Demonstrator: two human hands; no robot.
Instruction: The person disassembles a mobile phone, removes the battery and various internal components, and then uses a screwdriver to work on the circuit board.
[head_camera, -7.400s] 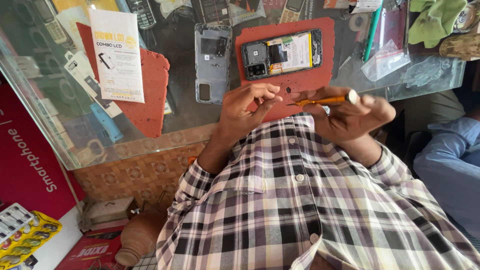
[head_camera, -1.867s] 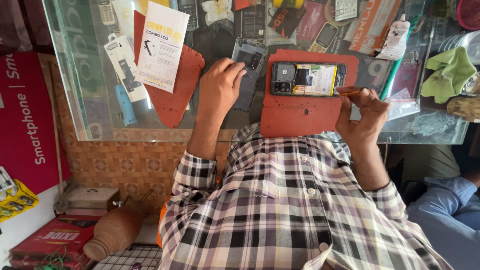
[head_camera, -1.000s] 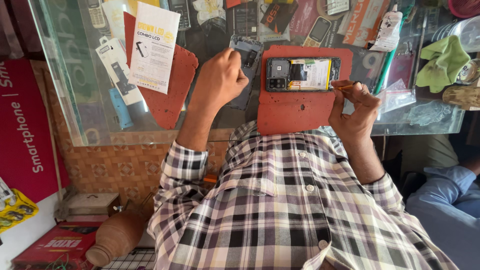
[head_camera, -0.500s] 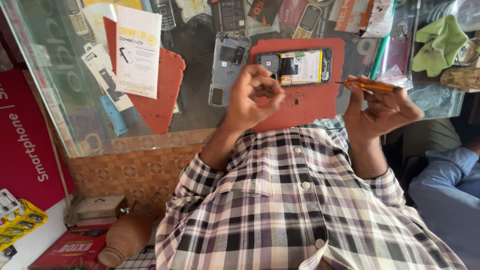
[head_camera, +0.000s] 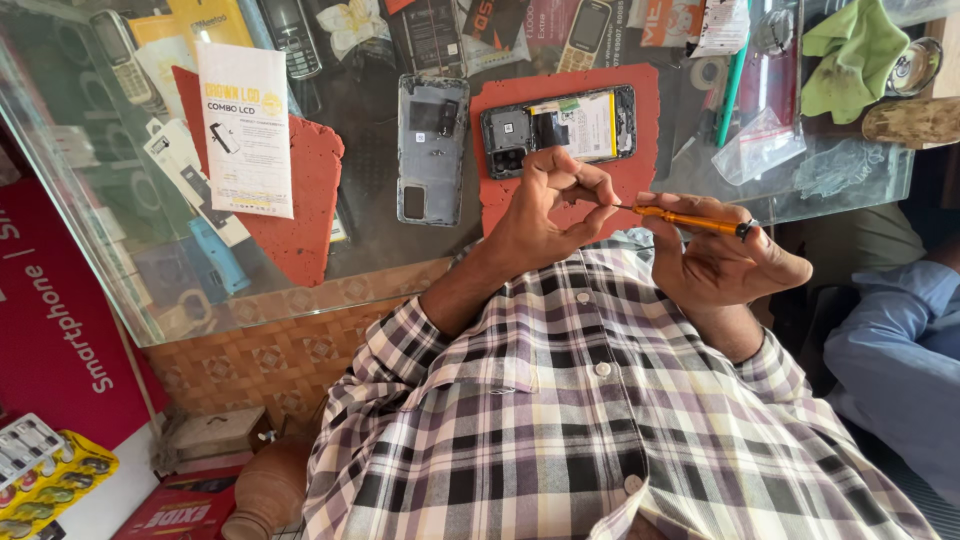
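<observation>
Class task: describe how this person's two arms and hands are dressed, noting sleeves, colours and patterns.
Both arms wear long sleeves of a checked shirt in white, black and pale purple, with white buttons down the front. The left hand and right hand are bare, with no gloves.

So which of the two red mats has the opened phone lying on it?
The red mat nearest the hands carries the opened phone; the other red mat, further off, bears a white packet.

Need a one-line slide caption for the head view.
Right hand holds an orange screwdriver, tip pinched by left hand.
</observation>
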